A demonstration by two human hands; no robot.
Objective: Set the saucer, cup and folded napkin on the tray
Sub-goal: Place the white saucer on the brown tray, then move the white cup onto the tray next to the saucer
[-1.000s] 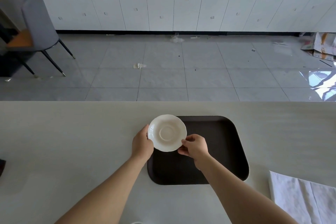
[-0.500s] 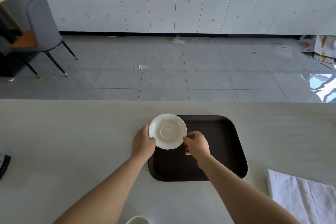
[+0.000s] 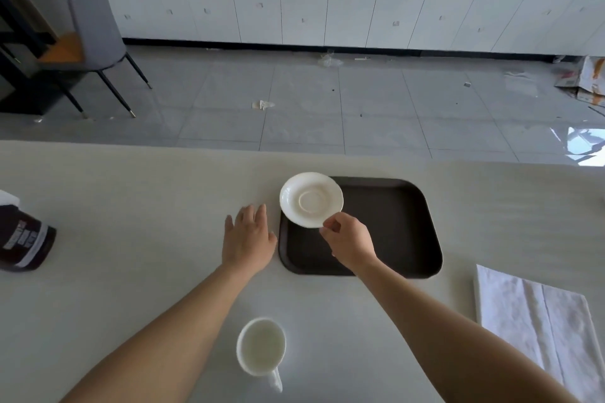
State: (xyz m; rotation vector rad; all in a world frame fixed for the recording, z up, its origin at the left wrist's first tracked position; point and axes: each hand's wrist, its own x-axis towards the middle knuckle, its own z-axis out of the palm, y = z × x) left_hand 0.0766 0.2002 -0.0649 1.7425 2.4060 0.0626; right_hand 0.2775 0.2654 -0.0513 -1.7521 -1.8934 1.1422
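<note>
The right hand (image 3: 348, 240) pinches the saucer (image 3: 311, 199) by its near rim, fingers clamped, at the tray (image 3: 393, 239)'s far-left corner, overhanging the edge. The left hand (image 3: 248, 239) is spread flat on the table (image 3: 131, 206). The cup (image 3: 261, 346) and folded napkin (image 3: 530, 314) wait off-tray; most of the tray is free.

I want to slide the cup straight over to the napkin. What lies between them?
In the head view, only the right forearm crosses above the bare counter between cup and napkin.
</note>
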